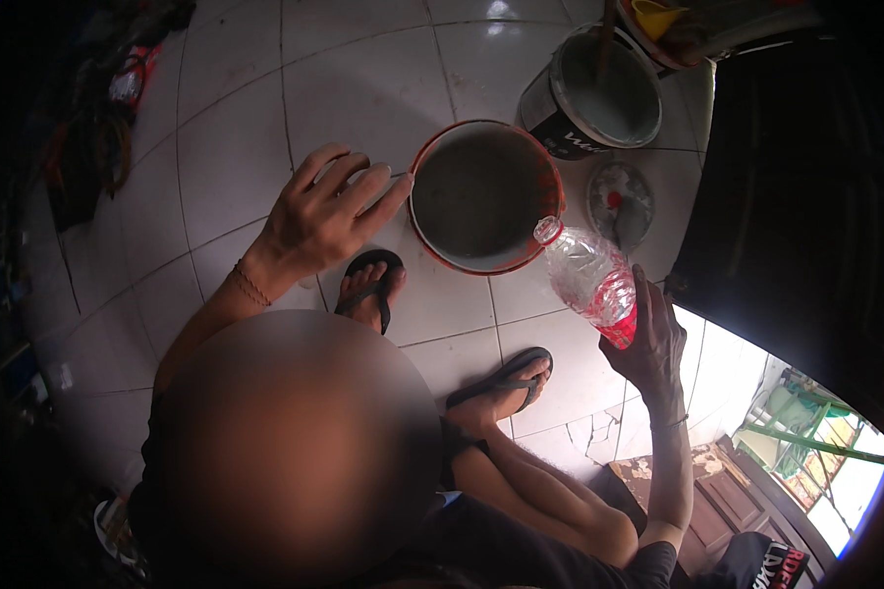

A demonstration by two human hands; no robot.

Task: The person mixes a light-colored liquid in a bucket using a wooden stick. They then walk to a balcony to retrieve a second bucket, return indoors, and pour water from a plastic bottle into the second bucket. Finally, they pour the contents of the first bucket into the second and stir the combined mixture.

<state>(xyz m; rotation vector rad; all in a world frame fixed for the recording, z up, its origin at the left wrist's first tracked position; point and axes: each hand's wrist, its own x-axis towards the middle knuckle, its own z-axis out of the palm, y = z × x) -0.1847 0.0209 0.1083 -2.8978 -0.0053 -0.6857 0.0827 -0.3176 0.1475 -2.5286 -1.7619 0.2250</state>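
Note:
My right hand (652, 344) is closed around the base of a clear, crumpled plastic bottle (581, 270). Red colour shows in the bottle's lower part; I cannot tell whether it is liquid or a label. The bottle lies tilted, its uncapped mouth at the right rim of a round bucket (552, 196). Red streaks mark that bucket's inner wall, and dull grey fills it. On the other side, my left hand (316, 214) is raised with bent fingers spread and nothing in them, one fingertip close to the bucket's left rim.
Behind the bucket stands a larger dark pail (550, 113) with grey contents and a stick in it. A stained round lid (619, 196) lies on the tiled floor (363, 88). A yellow funnel-like piece (655, 18) sits far right. My sandalled feet flank the near side.

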